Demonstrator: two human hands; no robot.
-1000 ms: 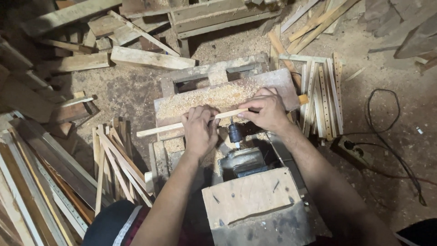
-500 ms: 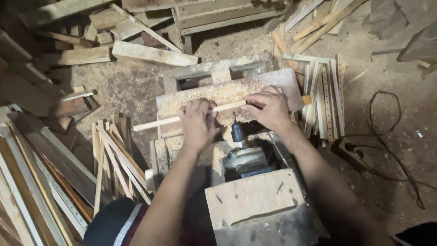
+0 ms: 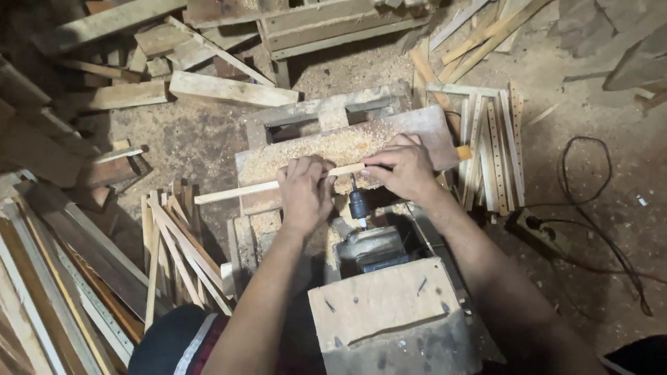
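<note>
- The left hand [image 3: 304,191] is closed around a long, thin wooden strip [image 3: 236,192], gripping it near its middle with the fingers curled over the top.
- The right hand [image 3: 403,167] pinches the same strip just to the right, fingertips pressing it down.
- The strip lies crosswise over a sawdust-covered wooden work board [image 3: 333,146]; one end juts out to the left past the board, and the other end [image 3: 463,152] shows beyond the right hand.
- Between the two hands, just under the strip, stands the dark chuck of a horizontal drill [image 3: 358,206], its bit pointing at the strip.
- The drill's motor sits under a plywood cover [image 3: 389,305] close to the person.
- A bundle of similar strips [image 3: 493,149] lies to the right of the board.
- A black cable [image 3: 590,187] loops on the dirt floor.
</note>
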